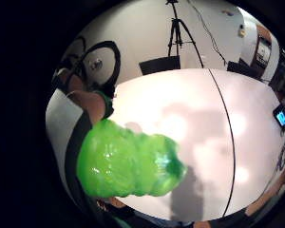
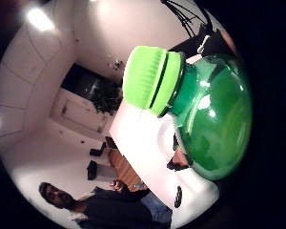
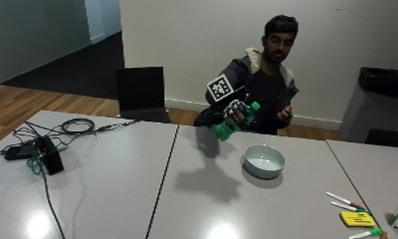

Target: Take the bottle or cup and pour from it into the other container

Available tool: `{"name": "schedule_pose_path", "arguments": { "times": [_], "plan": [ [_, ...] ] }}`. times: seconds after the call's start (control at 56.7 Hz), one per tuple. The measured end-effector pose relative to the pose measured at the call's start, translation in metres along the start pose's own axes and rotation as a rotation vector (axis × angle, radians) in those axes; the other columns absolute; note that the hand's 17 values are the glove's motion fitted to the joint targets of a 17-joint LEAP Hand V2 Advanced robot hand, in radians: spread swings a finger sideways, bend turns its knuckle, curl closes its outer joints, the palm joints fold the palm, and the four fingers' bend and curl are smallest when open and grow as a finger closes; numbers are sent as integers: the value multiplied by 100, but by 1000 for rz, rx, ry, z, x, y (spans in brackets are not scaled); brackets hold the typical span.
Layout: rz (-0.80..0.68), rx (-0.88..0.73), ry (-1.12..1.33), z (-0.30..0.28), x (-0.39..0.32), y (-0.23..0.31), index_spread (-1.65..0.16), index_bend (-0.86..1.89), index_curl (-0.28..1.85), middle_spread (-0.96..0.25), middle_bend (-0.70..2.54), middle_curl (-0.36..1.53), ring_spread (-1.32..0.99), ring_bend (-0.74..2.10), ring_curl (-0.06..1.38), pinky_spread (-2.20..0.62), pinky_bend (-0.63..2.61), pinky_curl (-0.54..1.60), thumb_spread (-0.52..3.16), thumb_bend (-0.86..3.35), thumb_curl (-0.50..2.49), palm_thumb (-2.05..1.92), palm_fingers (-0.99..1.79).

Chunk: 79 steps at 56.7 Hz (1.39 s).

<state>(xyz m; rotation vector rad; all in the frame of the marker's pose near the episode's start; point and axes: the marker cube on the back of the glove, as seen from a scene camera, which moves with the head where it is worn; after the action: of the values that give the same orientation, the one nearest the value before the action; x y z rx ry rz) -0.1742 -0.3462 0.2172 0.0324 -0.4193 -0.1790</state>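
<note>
Right hand: we are seeing the gloved right hand (image 3: pixel 235 113) lifted above the table, its fingers curling round the middle of the green bottle (image 3: pixel 236 121).
Bottle: it is hanging in the air, tilted, its cap (image 3: pixel 254 105) pointing up and toward the person and its base (image 3: pixel 222 133) dipping toward the table; in the thumb side palm view the ribbed green cap (image 2: pixel 150 80) is sitting on the neck.
Bowl: the white bowl (image 3: pixel 264 161) is standing on the table (image 3: pixel 119 174), near the bottle, lower and to its right, apart from it.
Other hand: the bare hand (image 3: pixel 285 114) is hovering at the person's chest, right of the bottle.
Near right: we are noticing markers (image 3: pixel 345 200) and a yellow pad (image 3: pixel 356 219) lying on the table.
Far left: a black device (image 3: pixel 48 155) and cables (image 3: pixel 73 126) are resting there.
</note>
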Motion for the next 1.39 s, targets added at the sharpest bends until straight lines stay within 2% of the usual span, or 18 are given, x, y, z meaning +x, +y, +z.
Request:
{"name": "schedule_pose_path", "arguments": {
  "times": [0.071, 0.088, 0.176, 0.229, 0.618, 0.918, 1.394],
  "plan": [
    [74, 139, 58, 13, -17, -24, -30, 9, 21, -27, 34, 42, -18, 61, 37, 1, 53, 33, 62, -3, 49, 95, 113],
    [82, 132, 75, 15, -22, -25, -30, 9, 21, -27, 34, 42, -18, 61, 37, 1, 53, 33, 62, -3, 49, 95, 113],
    [45, -103, 163, 22, -46, -9, -30, 9, 21, -27, 34, 43, -18, 61, 38, 1, 53, 33, 62, -3, 49, 95, 113],
    [-28, -210, 218, 28, -56, -4, -30, 9, 21, -27, 34, 43, -18, 61, 38, 1, 53, 34, 62, -4, 50, 95, 114],
    [-130, -485, 493, 78, -76, -3, -30, 9, 22, -26, 35, 43, -18, 62, 38, 1, 53, 34, 62, -4, 50, 95, 115],
    [-160, -579, 631, 97, -82, 2, -30, 10, 23, -26, 35, 43, -17, 62, 38, 1, 53, 34, 62, -4, 50, 95, 115],
    [-157, -612, 920, 100, -96, 17, -30, 9, 23, -27, 35, 42, -17, 61, 38, 1, 53, 34, 62, -4, 50, 95, 115]
  ]
}}
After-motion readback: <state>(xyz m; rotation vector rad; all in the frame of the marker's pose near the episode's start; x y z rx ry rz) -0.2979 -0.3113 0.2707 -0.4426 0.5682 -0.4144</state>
